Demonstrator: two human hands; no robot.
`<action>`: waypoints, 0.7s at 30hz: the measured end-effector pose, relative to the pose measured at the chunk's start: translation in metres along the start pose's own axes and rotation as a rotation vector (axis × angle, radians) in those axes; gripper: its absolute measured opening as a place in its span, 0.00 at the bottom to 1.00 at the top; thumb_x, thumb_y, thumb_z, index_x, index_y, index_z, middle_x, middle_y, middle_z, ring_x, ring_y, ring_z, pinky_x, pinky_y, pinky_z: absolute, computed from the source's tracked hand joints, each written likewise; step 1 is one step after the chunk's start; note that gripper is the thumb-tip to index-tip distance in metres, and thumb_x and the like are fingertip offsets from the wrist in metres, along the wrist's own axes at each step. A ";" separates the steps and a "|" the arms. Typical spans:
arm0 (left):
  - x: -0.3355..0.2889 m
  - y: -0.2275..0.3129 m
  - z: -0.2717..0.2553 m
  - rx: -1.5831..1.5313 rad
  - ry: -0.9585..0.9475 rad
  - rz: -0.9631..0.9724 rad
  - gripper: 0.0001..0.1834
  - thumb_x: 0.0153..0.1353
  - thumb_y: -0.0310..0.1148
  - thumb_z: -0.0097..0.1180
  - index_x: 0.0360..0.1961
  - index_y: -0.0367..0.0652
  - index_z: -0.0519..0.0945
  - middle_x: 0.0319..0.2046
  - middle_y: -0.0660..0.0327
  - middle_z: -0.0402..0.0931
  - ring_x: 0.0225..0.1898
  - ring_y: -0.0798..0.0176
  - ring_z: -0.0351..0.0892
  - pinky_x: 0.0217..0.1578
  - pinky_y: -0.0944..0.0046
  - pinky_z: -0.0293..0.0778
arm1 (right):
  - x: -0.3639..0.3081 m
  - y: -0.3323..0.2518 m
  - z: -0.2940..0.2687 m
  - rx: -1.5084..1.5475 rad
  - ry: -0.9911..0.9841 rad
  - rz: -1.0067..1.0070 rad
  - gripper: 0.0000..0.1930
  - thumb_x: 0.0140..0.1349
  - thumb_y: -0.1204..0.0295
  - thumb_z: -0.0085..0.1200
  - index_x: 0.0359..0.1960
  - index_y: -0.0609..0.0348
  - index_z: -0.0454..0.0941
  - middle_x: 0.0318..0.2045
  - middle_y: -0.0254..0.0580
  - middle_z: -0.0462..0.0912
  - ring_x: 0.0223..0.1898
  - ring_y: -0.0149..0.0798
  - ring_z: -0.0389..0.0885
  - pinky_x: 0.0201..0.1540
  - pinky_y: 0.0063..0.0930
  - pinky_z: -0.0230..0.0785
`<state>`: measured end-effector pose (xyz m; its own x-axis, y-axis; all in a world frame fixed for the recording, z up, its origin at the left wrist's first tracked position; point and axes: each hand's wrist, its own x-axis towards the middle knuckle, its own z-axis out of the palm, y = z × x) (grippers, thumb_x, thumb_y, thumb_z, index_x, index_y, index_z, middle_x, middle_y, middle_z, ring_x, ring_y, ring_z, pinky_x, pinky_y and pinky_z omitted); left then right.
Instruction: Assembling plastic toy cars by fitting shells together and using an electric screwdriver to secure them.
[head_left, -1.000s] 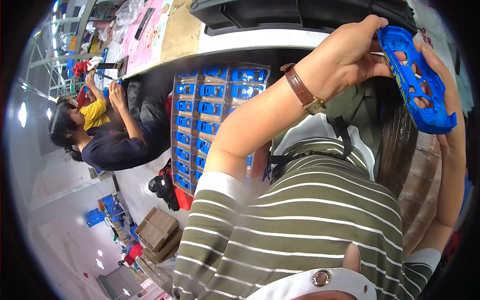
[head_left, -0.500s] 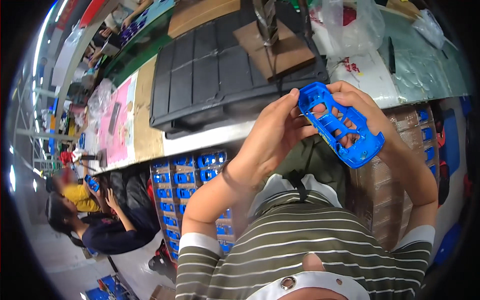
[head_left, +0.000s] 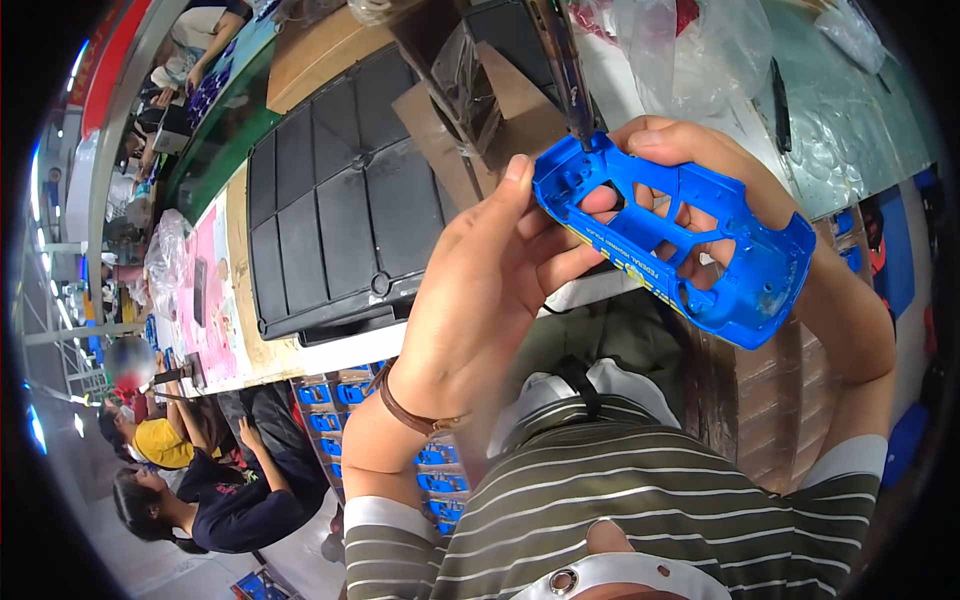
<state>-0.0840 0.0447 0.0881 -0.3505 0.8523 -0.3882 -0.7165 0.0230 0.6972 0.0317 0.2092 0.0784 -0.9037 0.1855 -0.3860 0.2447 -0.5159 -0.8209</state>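
Both my hands, left hand [head_left: 487, 262] and right hand [head_left: 722, 158], grasp the blue car shell [head_left: 745, 265], its far end now at the tip of the dark rod [head_left: 568, 75] instead of apart, so I judge that end lined up with it.

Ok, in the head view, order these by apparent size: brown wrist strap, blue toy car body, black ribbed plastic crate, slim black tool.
1. Black ribbed plastic crate
2. Blue toy car body, nearer the camera
3. Brown wrist strap and slim black tool: too alike to rank
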 end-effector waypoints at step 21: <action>-0.001 0.003 0.006 0.003 0.044 0.025 0.24 0.66 0.48 0.39 0.48 0.36 0.72 0.43 0.54 0.75 0.44 0.62 0.76 0.46 0.63 0.72 | -0.006 -0.019 0.029 0.102 0.198 0.108 0.11 0.59 0.64 0.45 0.32 0.61 0.69 0.09 0.28 0.68 0.08 0.20 0.64 0.13 0.12 0.61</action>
<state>-0.0822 0.0475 0.0938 -0.3943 0.8290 -0.3966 -0.7053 0.0037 0.7089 0.0223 0.1934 0.1087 -0.7851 0.2797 -0.5527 0.2903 -0.6220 -0.7272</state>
